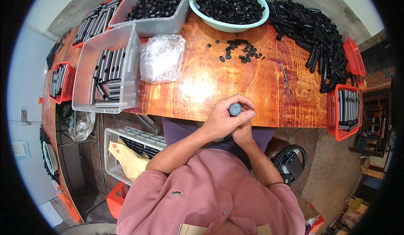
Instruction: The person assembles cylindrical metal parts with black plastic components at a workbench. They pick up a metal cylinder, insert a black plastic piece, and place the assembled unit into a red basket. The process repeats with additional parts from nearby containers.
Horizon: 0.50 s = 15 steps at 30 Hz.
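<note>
My left hand [223, 116] is wrapped round a black tube [235, 109], at the front edge of the wooden table [252, 83]. Only the tube's round dark end shows, facing up between thumb and curled forefinger. Just below it, my right hand [243, 133] is closed against the lower part of the same tube; the left hand hides most of its fingers. Beyond my hands lies a loose group of small black caps [248, 52]. A thin metal rod [286, 82] rests on the table to their right.
At left stand a clear bin [130, 87] of grey metal tubes and a plastic bag [162, 58]. Behind are a second bin [120, 14] and a pale green basin [229, 26], both with black parts. Black tubes [309, 33] heap at back right, near a red basket [333, 113].
</note>
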{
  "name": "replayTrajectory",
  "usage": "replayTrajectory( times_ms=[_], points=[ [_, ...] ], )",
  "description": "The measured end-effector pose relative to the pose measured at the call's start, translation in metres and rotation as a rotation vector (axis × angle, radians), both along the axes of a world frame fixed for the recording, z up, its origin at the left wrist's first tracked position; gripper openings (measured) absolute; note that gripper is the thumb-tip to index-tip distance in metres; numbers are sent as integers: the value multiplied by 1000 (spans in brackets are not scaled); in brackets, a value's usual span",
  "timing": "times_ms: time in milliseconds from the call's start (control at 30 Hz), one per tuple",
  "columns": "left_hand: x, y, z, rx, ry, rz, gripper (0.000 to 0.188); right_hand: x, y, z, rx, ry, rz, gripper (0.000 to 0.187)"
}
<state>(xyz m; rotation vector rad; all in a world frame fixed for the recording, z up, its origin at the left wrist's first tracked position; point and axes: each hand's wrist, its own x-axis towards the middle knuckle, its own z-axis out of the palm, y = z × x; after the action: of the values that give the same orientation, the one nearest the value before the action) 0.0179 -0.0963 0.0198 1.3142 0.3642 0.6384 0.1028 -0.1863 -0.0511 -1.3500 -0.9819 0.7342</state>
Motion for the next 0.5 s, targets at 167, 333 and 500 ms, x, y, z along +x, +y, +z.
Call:
replayTrajectory(
  times_ms=[167, 333, 500],
  points=[
    [-1, -2, 1, 5, 86, 59, 16, -2, -6, -14, -53, -126, -105, 21],
    [6, -12, 2, -34, 92, 83, 15, -4, -3, -20, -107, -124, -129, 17],
    [15, -21, 5, -9, 45, 150, 15, -4, 2, -13, 25, -74, -119, 16]
  ],
)
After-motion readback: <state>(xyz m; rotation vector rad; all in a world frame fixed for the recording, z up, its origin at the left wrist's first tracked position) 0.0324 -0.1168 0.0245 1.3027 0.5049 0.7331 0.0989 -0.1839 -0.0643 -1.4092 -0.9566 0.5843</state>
